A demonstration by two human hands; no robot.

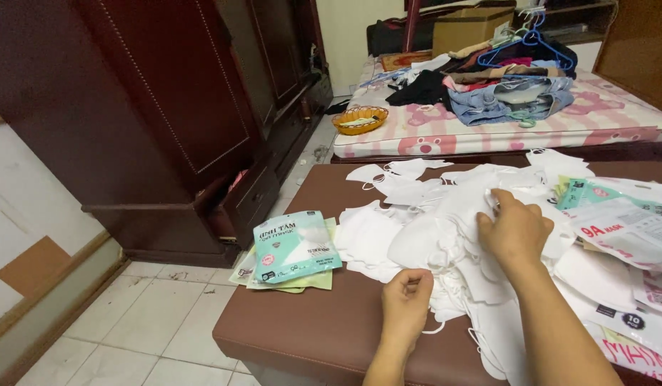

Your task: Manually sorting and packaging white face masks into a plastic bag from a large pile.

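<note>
I see a dark wooden wardrobe [166, 107] on my left, an orange basket [359, 119] on the pink mattress [616, 114], blue hangers [534, 43] over piled clothes [509, 93], and a cardboard box [470, 27].

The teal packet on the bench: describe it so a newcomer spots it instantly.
Start at the brown padded bench. Left of the white mask pile, a small stack of flat packets overhangs its left edge. The teal packet lies on top, the only teal one there; those beneath are pale green.
</note>
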